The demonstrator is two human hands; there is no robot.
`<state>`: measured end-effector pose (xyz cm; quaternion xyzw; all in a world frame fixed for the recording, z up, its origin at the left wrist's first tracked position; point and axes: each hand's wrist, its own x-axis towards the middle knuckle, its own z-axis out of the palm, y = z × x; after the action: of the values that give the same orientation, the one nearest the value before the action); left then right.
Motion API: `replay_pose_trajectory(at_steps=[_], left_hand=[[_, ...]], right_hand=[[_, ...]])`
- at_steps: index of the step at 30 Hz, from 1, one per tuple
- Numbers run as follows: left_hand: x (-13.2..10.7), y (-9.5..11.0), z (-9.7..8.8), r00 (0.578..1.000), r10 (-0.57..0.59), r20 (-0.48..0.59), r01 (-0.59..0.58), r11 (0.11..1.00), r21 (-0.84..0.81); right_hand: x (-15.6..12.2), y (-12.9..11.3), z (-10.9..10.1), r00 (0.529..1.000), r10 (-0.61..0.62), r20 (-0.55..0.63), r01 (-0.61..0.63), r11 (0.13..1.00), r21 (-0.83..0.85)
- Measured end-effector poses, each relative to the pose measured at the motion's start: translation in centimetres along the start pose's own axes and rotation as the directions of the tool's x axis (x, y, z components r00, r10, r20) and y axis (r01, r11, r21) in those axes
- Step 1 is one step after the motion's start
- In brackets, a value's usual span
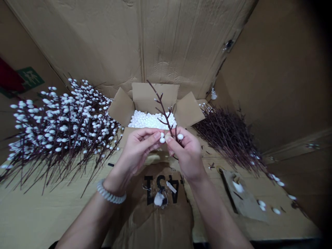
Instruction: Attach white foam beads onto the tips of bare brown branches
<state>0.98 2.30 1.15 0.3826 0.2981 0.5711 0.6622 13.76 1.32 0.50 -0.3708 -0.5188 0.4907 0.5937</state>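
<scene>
My right hand point(187, 152) grips a dark, bare twig point(163, 109) that rises over an open cardboard box point(120, 107) full of small white foam beads point(149, 120). One white bead point(180, 136) sits on the twig by my right fingers. My left hand point(137, 150) pinches another white bead point(162, 139) against the twig's lower stem, fingertip to fingertip with the right. A pale beaded bracelet point(110, 195) circles my left wrist.
A big heap of twigs covered in white beads point(57, 128) lies at the left. A pile of bare dark twigs point(228, 135) lies at the right. Cardboard sheets line the work surface point(38, 211) and back wall. Loose beads and a cardboard scrap point(246, 200) lie at the right front.
</scene>
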Motion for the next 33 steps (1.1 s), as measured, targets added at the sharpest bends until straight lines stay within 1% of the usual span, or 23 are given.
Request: replay_pose_trajectory(at_steps=[8,13,17,19,22,24,26,28,31,33], left_hand=[[-0.1,-0.4,0.2,0.999,0.042,0.016,-0.041,0.999,-0.005],[-0.1,-0.2,0.4,0.998,0.063,0.000,-0.063,0.998,0.001],[-0.3,-0.1,0.5,0.990,0.136,0.046,-0.137,0.990,0.019],[-0.3,-0.2,0.4,0.984,0.174,0.046,-0.176,0.983,0.054],[-0.3,-0.2,0.3,0.977,0.215,0.002,-0.214,0.970,0.116],[-0.3,-0.2,0.3,0.978,0.208,-0.019,-0.204,0.970,0.135],[-0.3,0.0,0.3,0.983,0.178,-0.045,-0.171,0.977,0.128],[-0.3,0.3,0.2,0.984,0.160,-0.076,-0.152,0.983,0.104],[-0.2,0.7,0.0,0.979,0.172,-0.110,-0.165,0.984,0.074],[-0.1,0.9,-0.2,0.977,0.182,-0.109,-0.176,0.983,0.061]], right_hand=[[0.0,-0.1,0.1,1.000,-0.009,-0.004,0.009,1.000,0.004],[0.0,0.1,0.4,0.999,0.016,-0.028,-0.015,1.000,0.013],[0.0,0.1,0.8,0.999,0.052,-0.005,-0.052,0.998,0.040],[0.0,-0.1,1.0,0.998,0.062,0.013,-0.062,0.997,0.034],[-0.2,-0.2,1.5,0.995,0.088,0.050,-0.087,0.996,-0.026],[-0.3,-0.2,1.7,0.993,0.094,0.069,-0.087,0.992,-0.095],[-0.6,-0.2,1.8,0.993,0.083,0.080,-0.068,0.982,-0.178],[-0.8,-0.3,1.4,0.997,0.063,0.053,-0.048,0.969,-0.243],[-0.5,-0.6,0.3,0.998,-0.014,-0.065,-0.004,0.960,-0.278],[0.4,-0.9,-0.7,0.987,-0.085,-0.133,0.038,0.946,-0.322]])
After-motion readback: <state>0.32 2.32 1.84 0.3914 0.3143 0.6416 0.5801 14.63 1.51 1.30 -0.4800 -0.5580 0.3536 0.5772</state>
